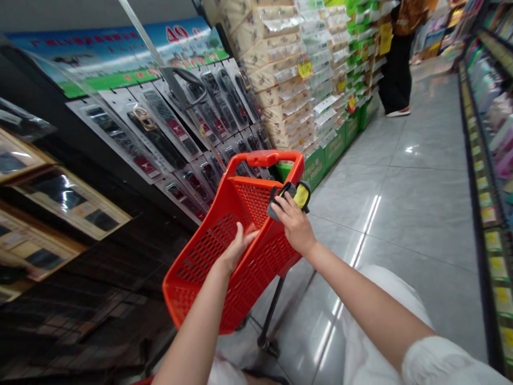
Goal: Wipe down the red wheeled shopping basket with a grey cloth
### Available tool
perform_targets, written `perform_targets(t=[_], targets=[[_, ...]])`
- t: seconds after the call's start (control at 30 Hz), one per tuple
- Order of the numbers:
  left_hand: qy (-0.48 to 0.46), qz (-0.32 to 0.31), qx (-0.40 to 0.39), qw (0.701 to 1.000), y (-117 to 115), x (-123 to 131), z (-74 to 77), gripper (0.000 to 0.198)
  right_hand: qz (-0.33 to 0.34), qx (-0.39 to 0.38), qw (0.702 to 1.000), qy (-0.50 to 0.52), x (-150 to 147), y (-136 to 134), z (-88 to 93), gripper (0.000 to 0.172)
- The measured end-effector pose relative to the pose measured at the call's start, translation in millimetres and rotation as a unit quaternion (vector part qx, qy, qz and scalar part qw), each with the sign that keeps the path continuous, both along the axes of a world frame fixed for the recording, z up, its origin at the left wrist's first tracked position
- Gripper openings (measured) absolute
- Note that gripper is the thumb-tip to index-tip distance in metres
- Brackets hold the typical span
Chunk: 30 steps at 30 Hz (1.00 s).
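Handling the grey-and-yellow item (pixel 303 195) beside the red cart (pixel 246 299) looks like your step; your right hand (pixel 295 223) covers it, grip unclear. Your left hand (pixel 234 251) is open at the basket's rim; next calls for a sure hold.

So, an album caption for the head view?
Left hand at a red shopping cart, right hand on a grey-and-yellow object.

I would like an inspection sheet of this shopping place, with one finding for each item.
Surface: glossy grey tiled floor, reflecting lights.
Things: red plastic basket cart with perforated walls; grey, black and yellow soft item at its rim.
Clutter: nothing seen; lower left too dark to judge.
Hands: left hand over the cart, thumb raised; right hand touching the soft item.
Cables: nothing seen.
Surroundings: hanging dark belts, stacked beige packs, person in black trousers.
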<state>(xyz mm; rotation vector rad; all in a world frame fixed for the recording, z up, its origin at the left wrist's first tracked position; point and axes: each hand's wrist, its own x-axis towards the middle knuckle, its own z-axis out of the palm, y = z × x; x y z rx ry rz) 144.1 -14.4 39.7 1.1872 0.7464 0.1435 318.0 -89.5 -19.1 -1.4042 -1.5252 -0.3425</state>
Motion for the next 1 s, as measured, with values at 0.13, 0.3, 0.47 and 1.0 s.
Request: perform_targets(t=[0.13, 0.3, 0.47, 1.0], targets=[[-0.007, 0.007, -0.038, 0.999, 1, -13, -9.9, 0.092, 0.083, -0.008, 0.994, -0.076, -29, -10, -13.2, 0.054], [-0.027, 0.032, -0.064, 0.997, 0, -12, -10.7, 0.090, 0.052, 0.003, 0.997, -0.051, -17, -6, -14.1, 0.053], [0.003, 0.063, -0.071, 0.995, 1, -11, -10.5, 0.089, 0.067, 0.020, 0.997, -0.037, -36, -6, -23.6, 0.050], [-0.001, 0.004, -0.009, 1.000, -6, -4, -0.3, 0.097, -0.135, 0.110, 0.979, 0.109, 19, 13, -2.5, 0.034]])
